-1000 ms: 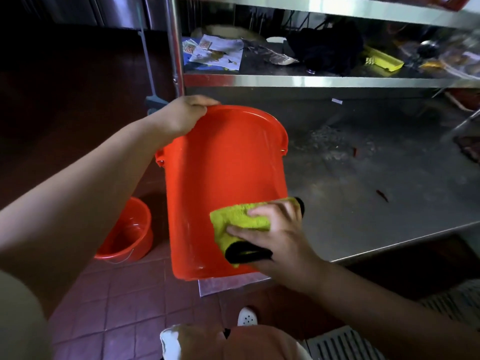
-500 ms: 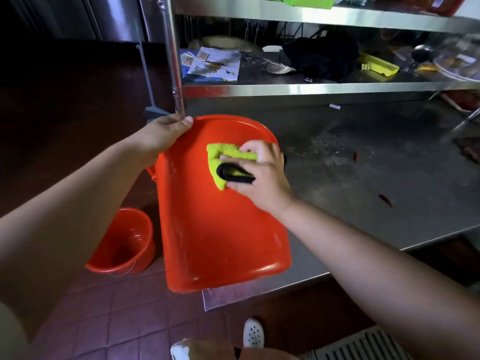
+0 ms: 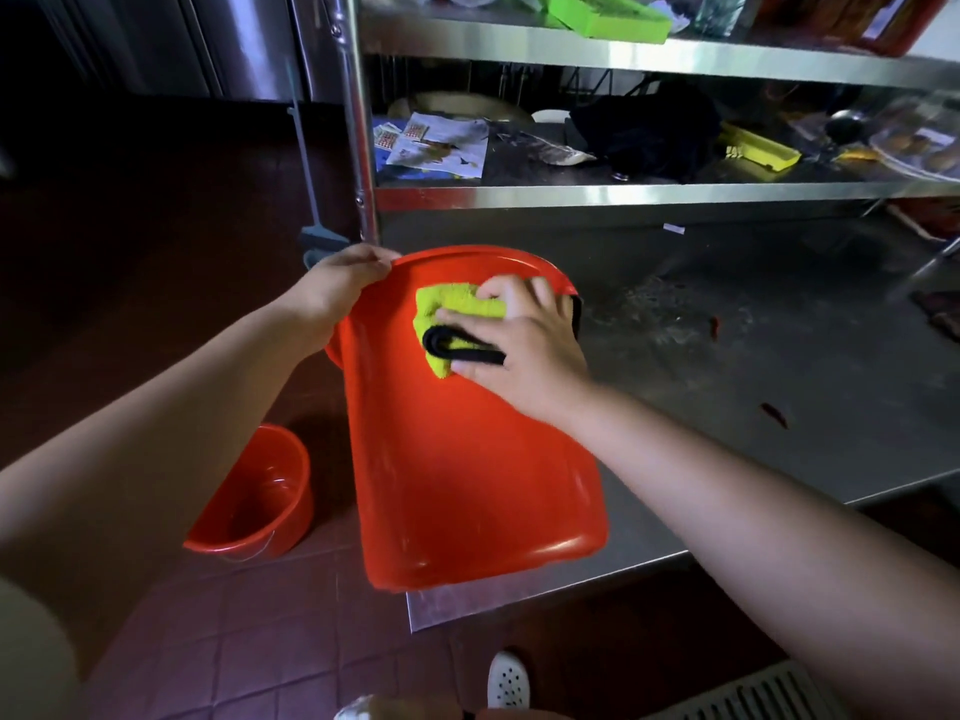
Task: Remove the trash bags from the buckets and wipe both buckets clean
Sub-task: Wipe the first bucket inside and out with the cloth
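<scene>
Two red buckets: one (image 3: 467, 459) lies tipped on the steel table's (image 3: 779, 407) edge, my left hand (image 3: 343, 285) gripping its rim. My right hand (image 3: 524, 345) presses one yellow cloth (image 3: 452, 314) against its side. The second bucket (image 3: 254, 501) stands on the floor.

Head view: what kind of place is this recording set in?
Most likely a commercial kitchen or its back area. The signs: a stainless steel worktable with food scraps on it, stainless steel shelving crowded with containers and papers, and a dark red tiled floor.
</scene>
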### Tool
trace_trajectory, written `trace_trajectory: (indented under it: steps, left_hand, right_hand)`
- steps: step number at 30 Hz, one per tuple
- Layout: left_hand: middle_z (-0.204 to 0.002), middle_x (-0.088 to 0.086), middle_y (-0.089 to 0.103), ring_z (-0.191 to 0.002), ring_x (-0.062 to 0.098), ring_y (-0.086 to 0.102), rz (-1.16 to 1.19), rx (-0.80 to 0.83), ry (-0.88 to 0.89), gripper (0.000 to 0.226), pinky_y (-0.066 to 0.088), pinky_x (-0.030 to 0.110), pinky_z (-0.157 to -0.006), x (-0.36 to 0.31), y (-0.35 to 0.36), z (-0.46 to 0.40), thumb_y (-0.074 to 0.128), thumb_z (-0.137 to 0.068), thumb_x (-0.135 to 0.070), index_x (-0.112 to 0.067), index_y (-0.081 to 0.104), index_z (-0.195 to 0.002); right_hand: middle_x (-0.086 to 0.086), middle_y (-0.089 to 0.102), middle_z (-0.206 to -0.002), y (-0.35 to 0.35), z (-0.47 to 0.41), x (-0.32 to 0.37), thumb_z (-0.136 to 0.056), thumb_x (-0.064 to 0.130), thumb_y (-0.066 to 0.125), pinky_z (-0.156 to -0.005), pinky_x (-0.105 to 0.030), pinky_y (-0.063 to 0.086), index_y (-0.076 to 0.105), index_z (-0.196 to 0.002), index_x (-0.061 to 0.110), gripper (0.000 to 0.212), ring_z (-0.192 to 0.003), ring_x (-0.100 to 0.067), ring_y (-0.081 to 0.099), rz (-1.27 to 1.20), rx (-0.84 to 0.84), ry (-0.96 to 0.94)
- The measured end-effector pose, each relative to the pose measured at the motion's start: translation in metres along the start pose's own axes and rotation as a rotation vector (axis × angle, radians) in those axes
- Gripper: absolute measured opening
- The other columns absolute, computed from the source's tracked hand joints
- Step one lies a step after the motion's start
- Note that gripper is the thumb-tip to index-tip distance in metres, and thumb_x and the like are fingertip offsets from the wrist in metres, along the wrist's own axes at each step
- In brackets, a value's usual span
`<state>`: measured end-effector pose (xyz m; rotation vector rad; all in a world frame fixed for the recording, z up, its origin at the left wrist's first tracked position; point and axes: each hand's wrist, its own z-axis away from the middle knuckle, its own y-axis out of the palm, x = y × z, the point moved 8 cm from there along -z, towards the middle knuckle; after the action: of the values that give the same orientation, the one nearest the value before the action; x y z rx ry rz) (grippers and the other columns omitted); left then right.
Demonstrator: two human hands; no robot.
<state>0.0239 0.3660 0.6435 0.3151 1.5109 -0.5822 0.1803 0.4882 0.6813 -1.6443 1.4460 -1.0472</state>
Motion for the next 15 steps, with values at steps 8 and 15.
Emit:
trace_trajectory:
  steps: [8,15]
  left_hand:
    - [-0.138,-0.002,0.052,-0.128,0.015,0.044,-0.520,0.100,0.102,0.037,0.027,0.030,-0.113,-0.033,0.055,-0.009,0.047,-0.095,-0.042,-0.031,0.053,-0.130]
    - [-0.130,-0.001,0.057,-0.126,0.019,0.046,-0.487,0.015,0.105,0.032,0.021,0.045,-0.115,-0.024,0.043,-0.017,0.042,-0.096,-0.044,-0.032,0.057,-0.122]
  right_hand:
    - [-0.002,0.054,-0.120,-0.004,0.107,0.047,-0.078,0.051,0.062,-0.083,-0.049,0.041,0.056,-0.125,0.044,0.048,-0.106,-0.026,0.041,-0.048,0.134,-0.209]
    - [-0.001,0.055,-0.120,-0.005,0.123,0.046,-0.080,0.049,0.064,-0.086,-0.044,0.042,0.061,-0.120,0.042,0.041,-0.109,-0.024,0.039,-0.113,0.148,-0.330]
